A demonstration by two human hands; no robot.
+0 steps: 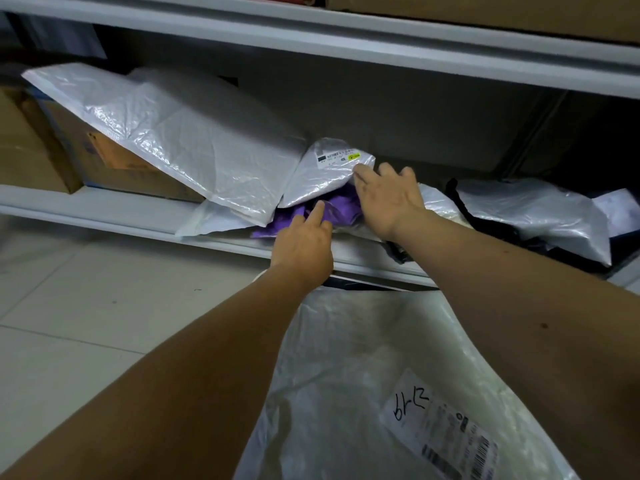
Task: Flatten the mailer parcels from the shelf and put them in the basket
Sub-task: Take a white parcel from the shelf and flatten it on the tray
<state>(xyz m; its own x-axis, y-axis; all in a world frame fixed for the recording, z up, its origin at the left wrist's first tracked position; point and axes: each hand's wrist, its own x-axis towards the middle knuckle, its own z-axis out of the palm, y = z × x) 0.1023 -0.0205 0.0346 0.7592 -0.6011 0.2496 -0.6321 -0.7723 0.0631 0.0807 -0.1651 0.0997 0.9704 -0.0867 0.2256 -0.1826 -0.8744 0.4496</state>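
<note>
touching crinkly purple mailer (341, 206) — both hands, open

Grey metal shelf (114, 216) above pale tiled floor (86, 306). On shelf, left: cardboard box (114, 164), large white mailer (194, 133) leaning on it. Middle: small labelled white mailer (325, 174) over purple mailer (336, 209). Right: crumpled white mailer (533, 216), black bag (485, 220) beside it.

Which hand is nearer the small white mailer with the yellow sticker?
Right. The right hand has fingertips on the small white mailer's lower right edge; the left hand sits below it, pointing at the purple parcel.
</note>
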